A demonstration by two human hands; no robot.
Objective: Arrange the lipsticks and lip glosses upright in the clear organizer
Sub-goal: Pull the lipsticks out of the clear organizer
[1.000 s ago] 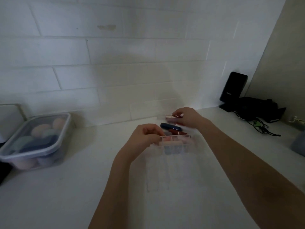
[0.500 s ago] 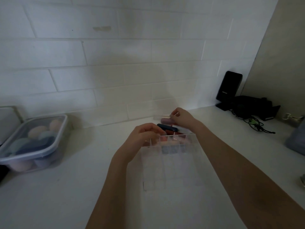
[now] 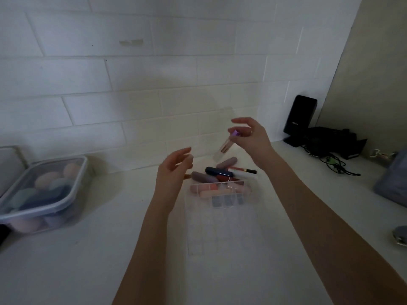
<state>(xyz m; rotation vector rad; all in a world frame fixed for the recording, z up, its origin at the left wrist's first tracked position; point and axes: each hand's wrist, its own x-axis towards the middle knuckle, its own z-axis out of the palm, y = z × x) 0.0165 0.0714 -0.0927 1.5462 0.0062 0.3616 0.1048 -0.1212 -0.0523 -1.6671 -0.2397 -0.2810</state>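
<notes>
My right hand (image 3: 250, 137) is raised above the counter (image 3: 110, 249), thumb and fingers pinching a clear lip gloss tube (image 3: 224, 146) just under its purple cap, so the tube hangs tilted with its lower end toward the pile below. My left hand (image 3: 174, 170) hovers to the left of that pile with its fingers loosely spread and holding nothing. The clear organizer (image 3: 218, 208) sits on the counter between my forearms; its walls are so transparent that I can only trace its near edge faintly, and I cannot tell how many compartments it has. Through its far wall I see blurred pink and peach shapes, probably lipsticks lying down, though whether they are inside the back row or just behind it is hard to say. Beyond it lies a loose heap: a mauve tube (image 3: 226, 162), a second mauve tube (image 3: 203, 177) partly hidden by my left hand, a dark blue tube (image 3: 217, 171), a red lipstick (image 3: 228, 178), and a slim lip gloss with a black cap (image 3: 243, 170). At the left, a lidded plastic box of makeup sponges (image 3: 41, 192) is cut off by the frame edge. In the right corner stand a black speaker (image 3: 299, 119) and a tangle of cables (image 3: 330, 161).
</notes>
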